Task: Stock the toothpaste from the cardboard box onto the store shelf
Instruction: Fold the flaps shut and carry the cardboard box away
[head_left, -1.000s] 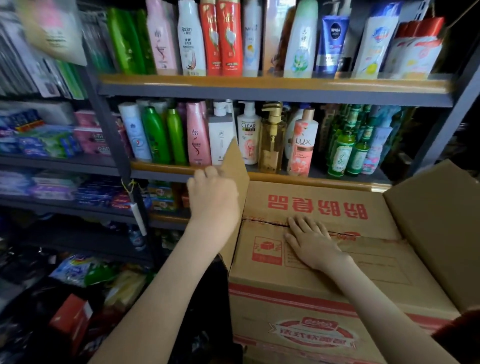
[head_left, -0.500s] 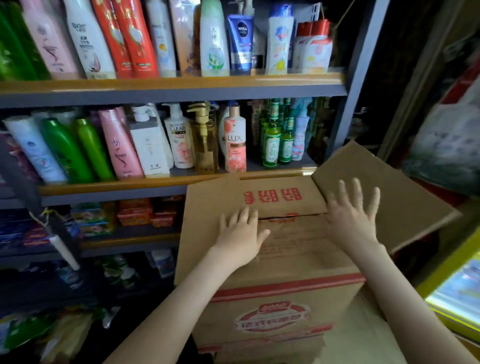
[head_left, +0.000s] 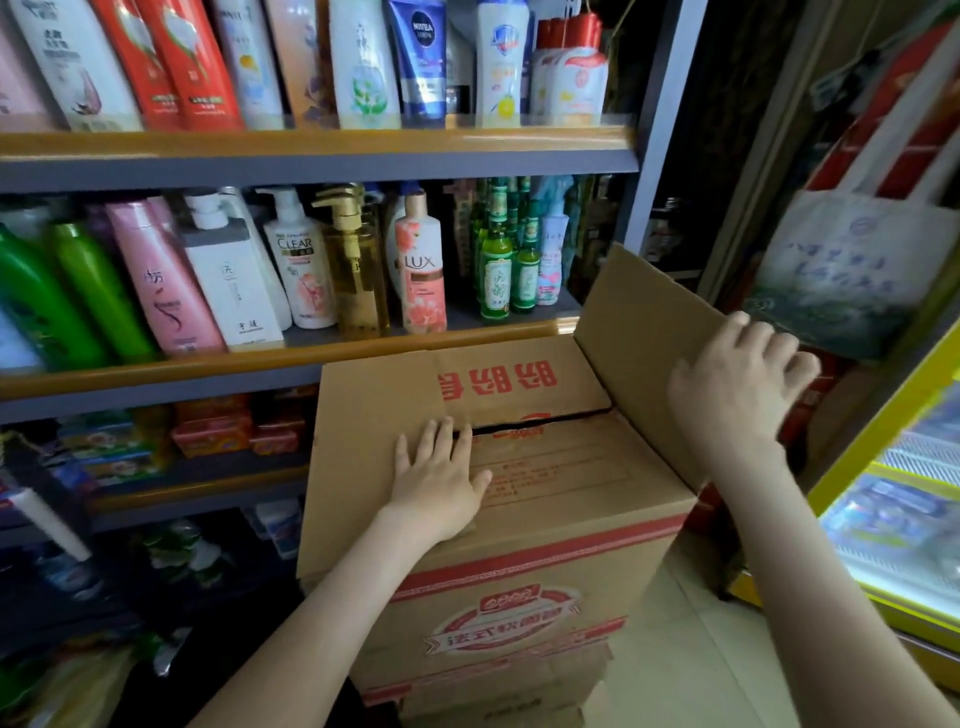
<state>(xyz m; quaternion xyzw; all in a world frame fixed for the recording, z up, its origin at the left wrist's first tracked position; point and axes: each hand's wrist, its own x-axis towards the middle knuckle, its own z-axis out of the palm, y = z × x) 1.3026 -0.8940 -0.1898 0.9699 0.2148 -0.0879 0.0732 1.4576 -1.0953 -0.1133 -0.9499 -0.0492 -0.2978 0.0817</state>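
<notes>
A tall cardboard box (head_left: 524, 582) with red print stands in front of the store shelf (head_left: 311, 156). Its two inner flaps lie down with a dark slit between them. My left hand (head_left: 439, 475) lies flat on the near flap, fingertips at the slit. The right outer flap (head_left: 639, 343) stands raised, and my right hand (head_left: 740, 384) grips its edge with curled fingers. No toothpaste from the box is visible; its inside is hidden. Small boxed packs (head_left: 223, 431) sit on the lower shelf to the left.
Shampoo and body wash bottles (head_left: 311, 260) fill the two upper shelves. Green glass bottles (head_left: 498, 265) stand at the shelf's right end. A yellow-framed display case (head_left: 904, 514) is on the right, with a printed bag (head_left: 852, 260) hanging above it. Pale floor tiles (head_left: 675, 649) show beside the box.
My left hand has stayed flat on the near flap. My right hand went from lying open on the right outer flap to gripping its edge, and that flap now stands steeper.
</notes>
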